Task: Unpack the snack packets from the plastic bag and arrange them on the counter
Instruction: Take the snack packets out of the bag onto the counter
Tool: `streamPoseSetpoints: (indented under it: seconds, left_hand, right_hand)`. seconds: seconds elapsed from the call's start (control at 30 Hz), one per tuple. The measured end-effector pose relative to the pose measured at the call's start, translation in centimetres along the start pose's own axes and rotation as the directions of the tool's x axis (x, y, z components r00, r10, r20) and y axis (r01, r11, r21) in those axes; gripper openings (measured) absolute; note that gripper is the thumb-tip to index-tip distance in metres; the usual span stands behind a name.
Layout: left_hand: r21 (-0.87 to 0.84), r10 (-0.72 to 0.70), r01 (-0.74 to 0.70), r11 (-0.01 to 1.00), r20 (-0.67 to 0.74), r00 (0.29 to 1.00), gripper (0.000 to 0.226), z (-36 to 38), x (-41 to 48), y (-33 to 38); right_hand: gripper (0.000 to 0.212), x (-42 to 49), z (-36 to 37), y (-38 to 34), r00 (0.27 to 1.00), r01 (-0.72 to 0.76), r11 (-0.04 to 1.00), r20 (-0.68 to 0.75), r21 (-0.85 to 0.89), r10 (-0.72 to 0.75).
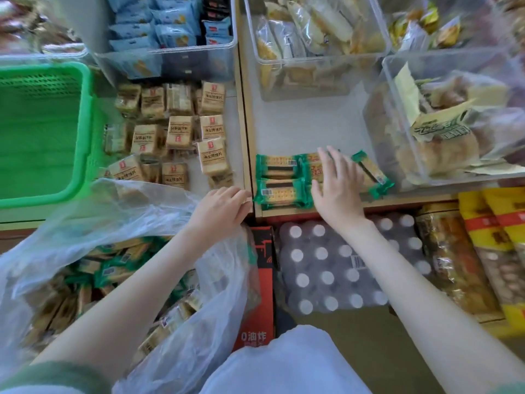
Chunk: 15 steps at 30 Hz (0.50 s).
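Right hand [338, 183] lies flat on green cracker packets [279, 180] at the counter's [306, 123] front edge, fingers straight and spread, gripping nothing. The packets lie in rows; barcodes show, the red print is too blurred to read.

Left hand [220, 206] sits at the counter edge just left of them with fingers curled. Cannot tell if it holds anything.

Clear plastic bag [85, 223] is below the left arm, open, with many green and tan packets still inside.

Tan packets [176, 132] with Chinese label text sit left of the divider, beside a green basket [42, 132]. Clear bins [454, 109] of snacks stand behind.

Below the counter: a red box [252, 335] reading "0油炸" and a wrapped bottle pack [341, 265] with white caps.
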<state>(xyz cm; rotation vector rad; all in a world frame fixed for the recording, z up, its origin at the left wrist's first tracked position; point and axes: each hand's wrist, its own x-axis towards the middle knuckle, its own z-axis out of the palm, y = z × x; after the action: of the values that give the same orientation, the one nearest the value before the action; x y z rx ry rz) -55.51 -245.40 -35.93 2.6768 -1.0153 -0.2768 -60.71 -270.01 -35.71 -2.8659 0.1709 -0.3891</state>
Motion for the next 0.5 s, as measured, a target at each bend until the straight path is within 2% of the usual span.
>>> streamPoseSetpoints:
  seconds: [0.1,0.27,0.37,0.5]
  left_hand:
    - [0.030,0.003,-0.003,1.000,0.000,1.000,0.050,-0.6,-3.1,-3.1]
    - [0.037,-0.094,0.098,0.995,-0.099,0.991,0.045,-1.7,-9.6,-9.1]
    - [0.051,-0.183,0.187,0.981,-0.071,0.981,0.052,-1.9,-14.2,-13.0]
    - [0.140,-0.281,0.286,0.948,-0.057,0.958,0.045,-1.0,-19.5,-17.6]
  right_hand:
    - [0.052,-0.6,0.2,-6.6,0.976,0.209,0.974,-0.082,0.090,-0.202]
    - [0.047,-3.1,2.0,-18.0,0.874,0.486,0.857,-0.125,0.173,-0.470]
    - [0.047,-5.4,4.2,-23.2,0.800,0.591,0.778,-0.032,0.214,-0.599]
    - [0.043,-8.0,7.6,-27.7,0.618,0.753,0.631,0.128,0.186,-0.776]
